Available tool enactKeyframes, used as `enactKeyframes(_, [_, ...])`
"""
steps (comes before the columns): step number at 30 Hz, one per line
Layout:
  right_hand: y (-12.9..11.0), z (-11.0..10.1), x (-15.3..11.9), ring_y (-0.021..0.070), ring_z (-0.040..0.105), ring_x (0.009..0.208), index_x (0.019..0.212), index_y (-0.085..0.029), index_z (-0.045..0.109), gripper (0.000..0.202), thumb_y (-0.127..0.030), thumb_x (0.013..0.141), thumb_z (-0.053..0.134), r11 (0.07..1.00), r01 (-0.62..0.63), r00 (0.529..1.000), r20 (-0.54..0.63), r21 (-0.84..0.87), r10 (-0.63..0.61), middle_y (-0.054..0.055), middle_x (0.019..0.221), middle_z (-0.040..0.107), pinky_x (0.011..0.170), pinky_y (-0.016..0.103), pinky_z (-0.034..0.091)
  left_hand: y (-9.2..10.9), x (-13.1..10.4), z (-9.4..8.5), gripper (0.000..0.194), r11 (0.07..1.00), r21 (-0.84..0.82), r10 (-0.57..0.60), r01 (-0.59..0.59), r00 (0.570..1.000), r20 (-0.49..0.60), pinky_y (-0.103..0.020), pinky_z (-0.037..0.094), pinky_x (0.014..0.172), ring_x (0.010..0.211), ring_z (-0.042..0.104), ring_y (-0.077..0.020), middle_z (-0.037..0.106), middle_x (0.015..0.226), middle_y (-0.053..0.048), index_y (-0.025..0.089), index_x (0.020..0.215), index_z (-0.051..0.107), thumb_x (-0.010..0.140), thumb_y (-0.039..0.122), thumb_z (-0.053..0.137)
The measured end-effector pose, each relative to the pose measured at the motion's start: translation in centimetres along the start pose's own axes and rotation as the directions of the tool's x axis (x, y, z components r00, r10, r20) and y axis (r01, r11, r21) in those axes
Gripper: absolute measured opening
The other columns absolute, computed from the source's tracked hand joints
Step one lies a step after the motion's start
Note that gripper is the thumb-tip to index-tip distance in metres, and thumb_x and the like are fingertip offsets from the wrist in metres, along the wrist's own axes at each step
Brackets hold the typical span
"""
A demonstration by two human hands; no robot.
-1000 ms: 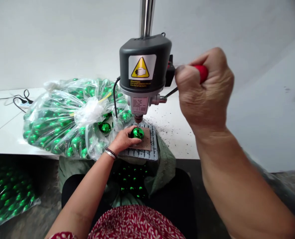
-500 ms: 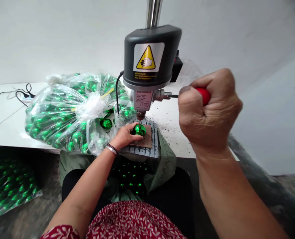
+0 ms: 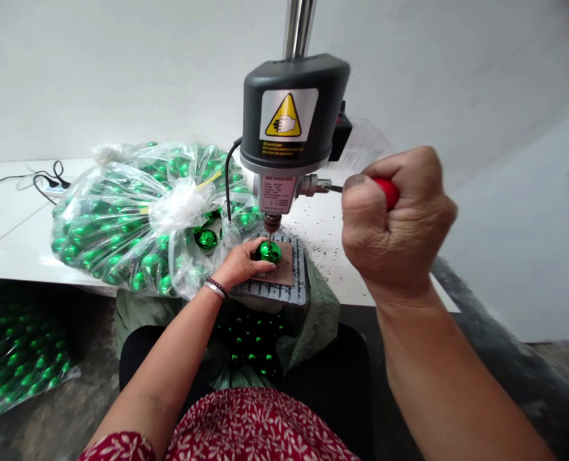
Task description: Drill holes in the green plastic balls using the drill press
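Your left hand pinches a green ball under the drill bit; right hand clamps the red knob — this one seems underway; bagged balls, drilled or not — unclear.

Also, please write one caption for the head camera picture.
Left hand holds a green ball under a drill press; right hand grips its red handle.

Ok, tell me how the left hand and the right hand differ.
The left hand steadies a green ball between thumb and fingers; the right hand is a fist around a red handle.
The left hand is low, near the drill bit; the right hand is higher, off to the side.
The left wrist has bracelets; the right shows none.
Both hands are ungloved.
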State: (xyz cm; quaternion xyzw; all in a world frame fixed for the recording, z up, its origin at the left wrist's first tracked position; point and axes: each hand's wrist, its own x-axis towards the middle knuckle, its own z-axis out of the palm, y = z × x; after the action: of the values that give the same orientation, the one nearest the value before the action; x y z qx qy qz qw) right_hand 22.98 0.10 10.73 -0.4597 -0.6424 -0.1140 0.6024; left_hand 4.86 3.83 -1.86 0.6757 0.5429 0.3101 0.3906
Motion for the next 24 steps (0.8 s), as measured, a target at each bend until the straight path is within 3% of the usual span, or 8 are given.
enactKeyframes(12, [0.5, 0.2, -2.5, 0.0093, 0.045, 0.058, 0.081, -0.024, 0.049, 0.012, -0.031, 0.089, 0.042, 0.998, 0.015, 0.999, -0.028, -0.065, -0.017, -0.003, 0.069, 0.053, 0.057, 0.027, 0.038, -0.2, -0.1, 0.1, 0.057, 0.999, -0.010, 0.042, -0.042, 0.999, 0.009, -0.033, 0.043, 0.103, 0.111, 0.061, -0.0224, 0.070, 0.114, -0.004, 0.017, 0.120, 0.066, 0.065, 0.026, 0.078])
enactKeyframes(17, [1.7, 0.6, -4.3, 0.0094, 0.046, 0.058, 0.085, -0.024, 0.050, 0.003, -0.025, 0.087, 0.047, 0.991, 0.119, 0.991, -0.046, -0.068, -0.122, -0.002, 0.070, 0.053, 0.057, 0.026, 0.039, -0.4, -0.2, 0.1, 0.054, 0.998, -0.034, 0.052, -0.052, 0.999, 0.002, -0.034, 0.044, 0.102, 0.109, 0.061, -0.0226, 0.072, 0.109, -0.002, 0.018, 0.117, 0.067, 0.066, 0.029, 0.078])
enactKeyframes(21, [2.3, 1.0, -6.2, 0.0102, 0.049, 0.062, 0.087, -0.024, 0.048, 0.005, -0.021, 0.084, 0.050, 0.989, 0.142, 0.988, -0.059, -0.046, -0.145, -0.002, 0.071, 0.052, 0.058, 0.026, 0.041, -0.8, -0.1, 0.1, 0.062, 0.998, -0.047, 0.046, -0.047, 0.999, -0.027, -0.035, 0.043, 0.103, 0.114, 0.060, -0.0247, 0.070, 0.118, -0.005, 0.019, 0.121, 0.066, 0.061, 0.027, 0.080])
enactKeyframes(24, [1.6, 1.0, -4.6, 0.0093, 0.048, 0.063, 0.085, -0.023, 0.048, 0.002, -0.024, 0.084, 0.049, 0.997, 0.073, 0.994, -0.079, 0.003, -0.072, -0.002, 0.071, 0.052, 0.058, 0.025, 0.039, -0.9, 0.1, 0.3, 0.061, 0.998, -0.036, 0.054, -0.055, 0.998, -0.022, -0.034, 0.044, 0.102, 0.112, 0.060, -0.0239, 0.070, 0.117, -0.004, 0.019, 0.120, 0.066, 0.061, 0.029, 0.080])
